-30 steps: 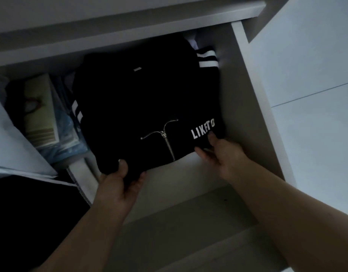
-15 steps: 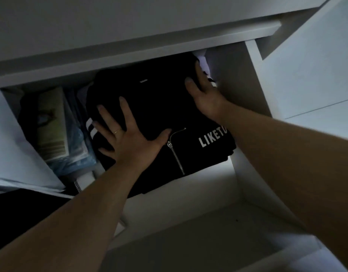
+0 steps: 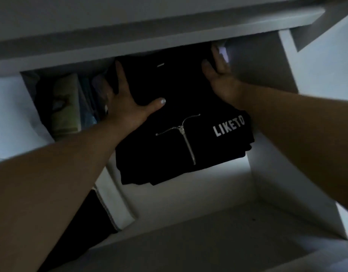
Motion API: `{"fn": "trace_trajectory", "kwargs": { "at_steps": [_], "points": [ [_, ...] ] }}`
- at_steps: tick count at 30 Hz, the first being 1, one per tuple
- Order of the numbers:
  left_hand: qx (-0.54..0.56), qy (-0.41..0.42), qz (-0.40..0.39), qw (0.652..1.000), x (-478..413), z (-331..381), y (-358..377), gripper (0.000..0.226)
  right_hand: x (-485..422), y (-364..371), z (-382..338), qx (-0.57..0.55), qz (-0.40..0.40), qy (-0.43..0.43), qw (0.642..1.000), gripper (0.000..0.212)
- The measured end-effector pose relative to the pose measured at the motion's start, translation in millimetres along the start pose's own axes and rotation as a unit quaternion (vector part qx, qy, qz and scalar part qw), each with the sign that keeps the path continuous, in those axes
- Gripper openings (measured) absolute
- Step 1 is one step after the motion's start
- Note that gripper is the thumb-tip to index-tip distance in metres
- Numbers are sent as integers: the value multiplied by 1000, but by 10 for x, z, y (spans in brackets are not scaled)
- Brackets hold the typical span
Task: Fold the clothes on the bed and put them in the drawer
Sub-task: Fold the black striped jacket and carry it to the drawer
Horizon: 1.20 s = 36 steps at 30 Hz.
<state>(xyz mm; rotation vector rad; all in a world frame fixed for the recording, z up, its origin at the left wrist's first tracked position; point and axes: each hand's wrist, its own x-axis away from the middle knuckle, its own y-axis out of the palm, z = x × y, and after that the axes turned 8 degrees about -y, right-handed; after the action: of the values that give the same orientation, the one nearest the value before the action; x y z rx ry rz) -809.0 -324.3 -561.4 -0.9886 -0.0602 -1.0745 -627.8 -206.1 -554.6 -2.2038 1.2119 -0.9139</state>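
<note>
Neither grip is closed: the left hand and right hand are pressed flat on the folded black jacket, apparently to seat it deep in the drawer.

The white drawer I am reaching into stands open under the cabinet's white ledge. On its pale floor lies a folded black jacket, zipper and white lettering facing up. Its far end is tucked under the ledge and its right edge is near the drawer's right wall. Just beside it on the left sits a stack of books or papers (too dim to tell which), and nearer me a white cloth with a stitched edge.
</note>
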Motion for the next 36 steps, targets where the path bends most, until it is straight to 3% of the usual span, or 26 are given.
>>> {"fn": "trace_trajectory", "kwargs": {
  "at_steps": [3,6,8,13,17,20,23,26,28,30,36],
  "points": [
    [-41,36,45,997,26,-1,-7,115,91,111,-68,147,37,-14,988,54],
    [-113,151,126,974,377,-54,109,111,606,384,-270,201,129,-119,964,70],
    [-149,194,88,966,642,-231,217,113,960,564,-275,208,94,-176,958,77],
    [-210,208,9,955,660,-598,377,126,1135,727,111,324,-97,-178,924,88],
    [-242,168,-31,955,477,-435,282,135,896,681,-27,340,-138,-124,922,89],
    [-241,178,-62,952,633,-347,-16,119,1028,460,-340,296,-165,-98,936,85],
    [-262,196,-58,943,1161,-481,-568,80,1578,181,-628,210,-143,-72,965,76],
    [-245,113,5,963,1850,-737,-1279,74,2337,-59,-850,173,-84,-44,980,57],
    [-240,41,41,969,2248,-1006,-1595,66,2670,7,-911,235,-22,-79,968,45],
    [-291,10,85,953,2438,-1214,-1651,57,2782,134,-917,278,30,-113,954,43],
    [-288,53,216,931,2290,-1236,-1519,39,2569,189,-849,310,135,-179,924,34]
  ]
}}
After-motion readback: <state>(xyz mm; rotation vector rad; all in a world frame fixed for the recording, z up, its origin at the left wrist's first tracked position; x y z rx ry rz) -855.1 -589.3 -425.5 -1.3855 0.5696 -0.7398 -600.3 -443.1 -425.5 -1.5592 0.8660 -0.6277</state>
